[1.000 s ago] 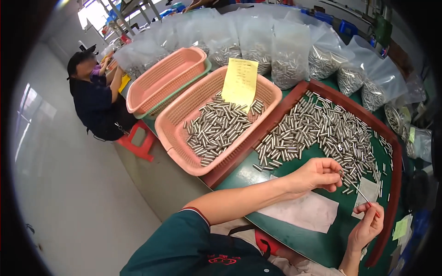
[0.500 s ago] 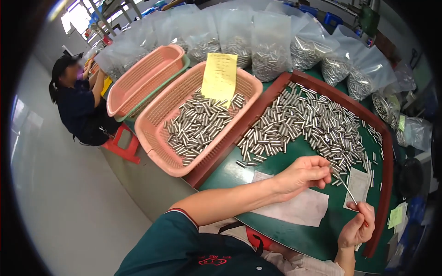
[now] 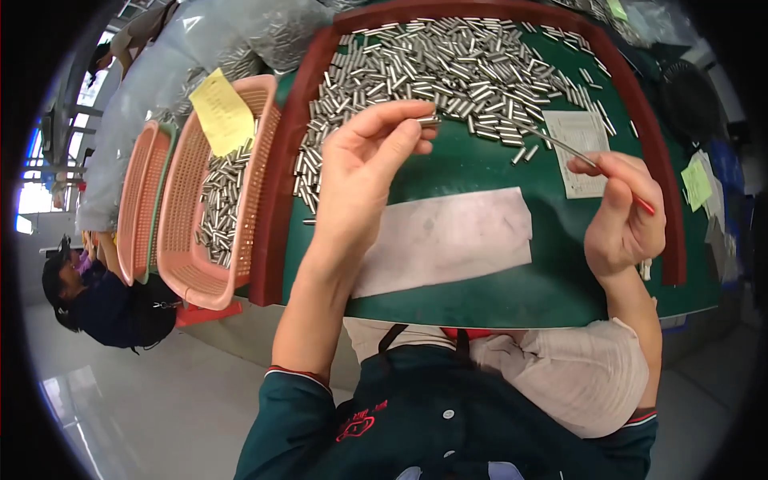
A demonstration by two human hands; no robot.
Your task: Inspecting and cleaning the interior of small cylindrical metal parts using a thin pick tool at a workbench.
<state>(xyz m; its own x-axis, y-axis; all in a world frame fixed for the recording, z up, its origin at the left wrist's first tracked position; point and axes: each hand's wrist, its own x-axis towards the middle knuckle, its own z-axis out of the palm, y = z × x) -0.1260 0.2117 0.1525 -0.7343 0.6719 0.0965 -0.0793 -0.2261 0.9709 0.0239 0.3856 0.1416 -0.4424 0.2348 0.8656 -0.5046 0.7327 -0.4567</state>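
My left hand (image 3: 364, 172) pinches one small silver metal cylinder (image 3: 428, 121) between thumb and forefinger, above the green mat (image 3: 472, 280). Across from it, my right hand (image 3: 624, 212) grips a thin metal rod with a red handle (image 3: 580, 158), its tip aimed toward the cylinder. A heap of several identical metal cylinders (image 3: 448, 64) lies on the far half of the mat, inside the dark red raised rim (image 3: 276, 192). Under my hands lies a pale grey paper strip (image 3: 448, 240).
A pink basket (image 3: 188, 240) with more cylinders and a yellow paper note (image 3: 222, 112) stands left of the tray, beside a second pink basket (image 3: 136, 200). Clear bags of parts (image 3: 200, 56) lie behind. A white slip (image 3: 580, 152) lies on the mat. Another person (image 3: 88, 296) sits at the far left.
The view has swung down and closer over the tray. My left hand has lifted a cylinder off the mat, and the rod in my right hand has come nearer to it.
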